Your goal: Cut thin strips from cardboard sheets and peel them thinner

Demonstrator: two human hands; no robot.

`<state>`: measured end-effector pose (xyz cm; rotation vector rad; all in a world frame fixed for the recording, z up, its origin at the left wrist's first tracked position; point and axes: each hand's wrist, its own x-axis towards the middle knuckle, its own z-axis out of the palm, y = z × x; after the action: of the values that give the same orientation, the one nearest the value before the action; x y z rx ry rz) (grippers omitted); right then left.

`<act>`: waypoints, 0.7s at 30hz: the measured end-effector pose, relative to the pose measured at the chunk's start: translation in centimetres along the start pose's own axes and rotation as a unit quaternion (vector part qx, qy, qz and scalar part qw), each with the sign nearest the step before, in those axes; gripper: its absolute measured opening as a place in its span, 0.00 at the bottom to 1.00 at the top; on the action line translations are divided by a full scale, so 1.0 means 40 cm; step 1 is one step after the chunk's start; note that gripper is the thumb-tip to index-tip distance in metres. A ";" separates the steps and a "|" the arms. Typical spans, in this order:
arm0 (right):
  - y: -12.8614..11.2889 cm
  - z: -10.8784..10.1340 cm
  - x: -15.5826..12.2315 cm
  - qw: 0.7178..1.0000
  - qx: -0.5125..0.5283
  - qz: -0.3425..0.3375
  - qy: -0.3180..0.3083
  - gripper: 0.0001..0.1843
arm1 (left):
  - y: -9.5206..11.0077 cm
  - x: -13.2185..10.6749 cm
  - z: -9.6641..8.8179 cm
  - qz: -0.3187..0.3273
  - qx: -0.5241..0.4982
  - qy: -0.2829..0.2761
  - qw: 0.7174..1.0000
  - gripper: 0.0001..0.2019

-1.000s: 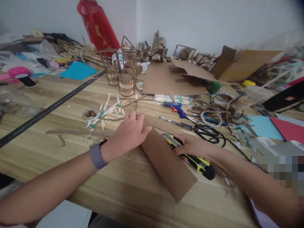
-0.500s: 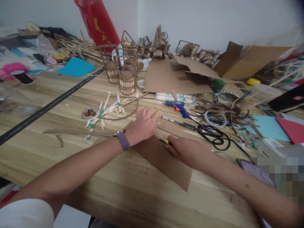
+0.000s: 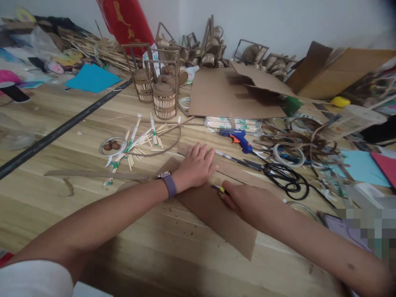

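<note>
A brown piece of cardboard (image 3: 227, 218) lies slantwise on the wooden table. My left hand (image 3: 197, 167) presses flat on its upper part, fingers stretched out. In my right hand (image 3: 239, 196) is a yellow and black utility knife (image 3: 223, 190), its blade out over the cardboard and pointing left. Whether the tip touches the cardboard I cannot tell. Just beyond the hands lie a pen (image 3: 229, 156), black-handled scissors (image 3: 278, 171) and a blue glue gun (image 3: 238, 138).
Small lidded slat baskets (image 3: 164, 103) with handles stand at the back, near a large cardboard sheet (image 3: 216, 93). Loose sticks (image 3: 142, 144) and a tape ring holding brown balls (image 3: 113, 145) lie left. Tangled brown strips (image 3: 305, 136) and a phone (image 3: 343, 229) are right.
The view has shifted a little, so most table items sit differently in the frame. My left hand stays flat on the cardboard, and my right hand still grips the knife over it.
</note>
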<state>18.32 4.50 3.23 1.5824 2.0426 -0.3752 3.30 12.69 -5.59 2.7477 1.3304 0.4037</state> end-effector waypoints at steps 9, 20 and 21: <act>0.002 0.004 -0.001 1.000 -0.023 -0.007 -0.008 0.16 | 0.005 -0.002 -0.009 0.005 0.001 -0.003 1.000 0.31; -0.039 -0.076 0.008 0.992 -0.095 -0.028 -0.072 0.14 | 0.005 -0.003 -0.004 -0.001 0.011 0.000 1.000 0.31; -0.039 -0.079 0.009 0.992 -0.098 -0.029 -0.077 0.15 | 0.004 -0.003 -0.003 -0.001 0.013 0.002 1.000 0.31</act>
<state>16.01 5.99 5.48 1.3370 1.9455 -0.2973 3.32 12.50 -5.47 2.7664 1.3494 0.3938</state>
